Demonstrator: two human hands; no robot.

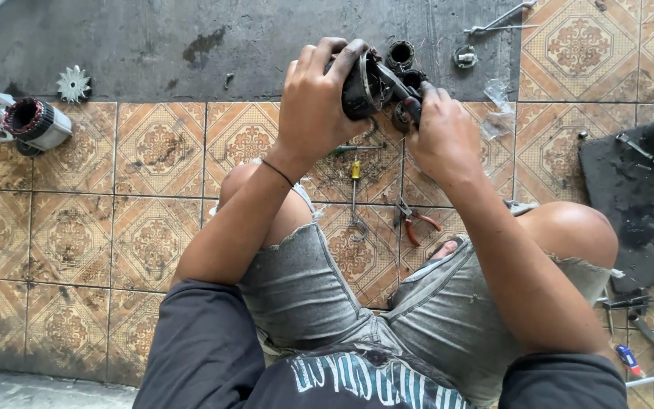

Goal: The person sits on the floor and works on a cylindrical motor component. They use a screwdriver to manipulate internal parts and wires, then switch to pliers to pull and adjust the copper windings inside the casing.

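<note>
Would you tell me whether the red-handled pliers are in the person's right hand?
No, the red-handled pliers lie on the tiled floor between the knees, while the right hand works on the dark motor part.

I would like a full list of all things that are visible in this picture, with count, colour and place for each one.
motor part: 1, black and greasy, held up between both hands
alternator stator housing: 1, silver with copper windings, far left on the floor
fan disc: 1, silver, left, beside the housing
pliers: 1, red handles, on the tiles between the knees
screwdriver: 1, yellow handle, on the tiles under the hands
wrench: 1, silver, top right
black mat: 1, right edge
tiled floor: brown patterned
left hand: grips the motor part
right hand: fingers on the motor part's end
</note>
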